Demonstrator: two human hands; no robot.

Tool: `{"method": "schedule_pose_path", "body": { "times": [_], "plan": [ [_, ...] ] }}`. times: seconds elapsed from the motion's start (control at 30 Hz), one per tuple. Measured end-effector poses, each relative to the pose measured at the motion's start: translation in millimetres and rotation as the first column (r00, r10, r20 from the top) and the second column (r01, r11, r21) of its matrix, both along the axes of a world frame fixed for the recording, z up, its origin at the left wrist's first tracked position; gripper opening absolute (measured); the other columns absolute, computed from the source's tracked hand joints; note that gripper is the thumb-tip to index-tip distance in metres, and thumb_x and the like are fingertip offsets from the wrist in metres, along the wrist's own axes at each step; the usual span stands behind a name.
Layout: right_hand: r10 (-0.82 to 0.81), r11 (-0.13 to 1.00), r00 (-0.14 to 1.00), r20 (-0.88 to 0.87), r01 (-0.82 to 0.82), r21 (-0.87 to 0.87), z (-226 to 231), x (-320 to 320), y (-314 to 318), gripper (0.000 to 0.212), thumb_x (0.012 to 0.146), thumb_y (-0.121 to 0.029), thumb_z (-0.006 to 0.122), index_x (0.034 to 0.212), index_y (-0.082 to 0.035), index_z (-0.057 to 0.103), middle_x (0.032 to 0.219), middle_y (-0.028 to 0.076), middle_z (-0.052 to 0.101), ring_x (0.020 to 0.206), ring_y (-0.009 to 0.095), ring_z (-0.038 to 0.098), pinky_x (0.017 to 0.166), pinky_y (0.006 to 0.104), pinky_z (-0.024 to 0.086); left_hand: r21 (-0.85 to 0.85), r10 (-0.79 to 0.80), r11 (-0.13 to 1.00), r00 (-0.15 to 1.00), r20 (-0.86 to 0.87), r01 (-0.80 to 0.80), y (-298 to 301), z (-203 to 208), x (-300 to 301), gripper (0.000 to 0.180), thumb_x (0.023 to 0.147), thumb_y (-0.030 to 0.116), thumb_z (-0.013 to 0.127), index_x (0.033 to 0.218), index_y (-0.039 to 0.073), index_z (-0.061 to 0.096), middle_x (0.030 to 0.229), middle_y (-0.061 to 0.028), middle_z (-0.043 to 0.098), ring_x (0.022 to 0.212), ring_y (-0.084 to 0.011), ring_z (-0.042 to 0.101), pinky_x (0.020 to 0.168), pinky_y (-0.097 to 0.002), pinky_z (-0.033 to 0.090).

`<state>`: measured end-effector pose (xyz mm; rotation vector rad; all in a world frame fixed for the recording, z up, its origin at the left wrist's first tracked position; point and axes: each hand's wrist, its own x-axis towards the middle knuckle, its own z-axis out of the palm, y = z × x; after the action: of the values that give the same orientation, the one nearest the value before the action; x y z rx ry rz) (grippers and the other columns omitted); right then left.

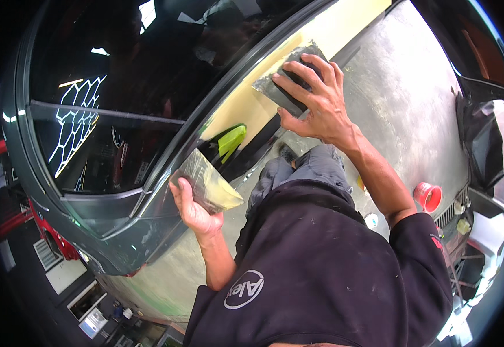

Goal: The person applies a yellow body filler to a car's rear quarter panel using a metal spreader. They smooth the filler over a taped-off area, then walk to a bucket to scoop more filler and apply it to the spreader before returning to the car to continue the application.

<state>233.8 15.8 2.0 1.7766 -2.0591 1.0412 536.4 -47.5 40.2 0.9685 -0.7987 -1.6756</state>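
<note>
My right hand (321, 107) presses a dark flat filler spreader (270, 89) against the car's side panel, fingers spread across its back and thumb at its lower edge. Pale yellow body filler (336, 26) coats a long strip of the panel below the window line, and some is smeared along the spreader's upper edge. Lower and to the left, my left hand (197, 214) grips a thin square mixing plate (197, 176) by its near corner. Yellow filler (220, 194) lies on the plate's right part. Bright green tape (230, 140) sits by a dark recess between both hands.
The car's dark side window (119, 133) fills the upper left. A red tub (427, 197) stands on the grey concrete floor (405, 75) to the right, near a floor grate (451, 207). A white car part (489, 243) rests on a stand at far right.
</note>
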Motion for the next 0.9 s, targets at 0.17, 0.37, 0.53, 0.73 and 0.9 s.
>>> {"method": "schedule_pose_path", "body": {
  "times": [0.17, 0.37, 0.53, 0.73, 0.9],
  "plan": [
    [-0.002, 1.0, 1.0, -0.012, 0.003, 0.012, -13, -23, -5, 0.057, 0.07, -0.036, 0.075, 0.126, -0.025, 0.074, 0.137, 0.004, 0.058, 0.135, 0.032, 0.044, 0.106, 0.0638, 0.031, 0.03, -0.051, 0.998, 0.995, 0.085, 0.048, 0, 3, -8, 0.027, 0.105, 0.027, 0.059, 0.123, 0.007, 0.056, 0.119, -0.009, 0.064, 0.112, -0.022, 0.063, 0.097, -0.0379, 0.052],
    [-0.002, 1.0, 1.0, 0.012, 0.002, 0.011, -10, -34, -11, 0.059, 0.069, -0.032, 0.075, 0.127, -0.025, 0.073, 0.137, 0.002, 0.059, 0.137, 0.032, 0.044, 0.112, 0.0577, 0.032, -0.011, 0.025, 1.0, 0.986, 0.163, -0.024, -2, 7, -25, 0.03, 0.105, 0.027, 0.059, 0.126, 0.006, 0.056, 0.121, -0.0092, 0.063, 0.113, -0.0228, 0.062, 0.098, -0.0385, 0.052],
    [-0.006, 0.999, 1.0, 0.014, 0.005, 0.045, -9, -41, -13, 0.06, 0.069, -0.032, 0.075, 0.128, -0.027, 0.072, 0.137, 0.002, 0.059, 0.136, 0.031, 0.044, 0.111, 0.0576, 0.032, 0.011, 0.03, 0.999, 0.99, 0.139, -0.032, -5, 6, -30, 0.032, 0.105, 0.026, 0.059, 0.129, 0.006, 0.057, 0.125, -0.0106, 0.064, 0.115, -0.0242, 0.063, 0.101, -0.0398, 0.052],
    [0.004, 0.999, 1.0, 0.019, -0.005, 0.051, -3, -51, -6, 0.058, 0.07, -0.032, 0.074, 0.127, -0.028, 0.072, 0.136, 0.002, 0.059, 0.135, 0.03, 0.045, 0.108, 0.0642, 0.031, 0.013, 0.02, 1.0, 0.989, 0.145, -0.022, -5, 10, -43, 0.033, 0.104, 0.026, 0.061, 0.13, 0.006, 0.058, 0.125, -0.0105, 0.065, 0.115, -0.0243, 0.063, 0.101, -0.0404, 0.052],
    [0.001, 0.995, 1.0, -0.001, -0.001, 0.1, -1, -62, -9, 0.059, 0.068, -0.029, 0.074, 0.127, -0.028, 0.073, 0.138, 0.001, 0.058, 0.136, 0.03, 0.044, 0.111, 0.0613, 0.03, 0.022, -0.015, 1.0, 0.986, 0.169, 0.011, -8, 8, -52, 0.036, 0.103, 0.028, 0.063, 0.131, 0.006, 0.057, 0.126, -0.0101, 0.064, 0.117, -0.024, 0.062, 0.102, -0.0405, 0.051]
  ]
}}
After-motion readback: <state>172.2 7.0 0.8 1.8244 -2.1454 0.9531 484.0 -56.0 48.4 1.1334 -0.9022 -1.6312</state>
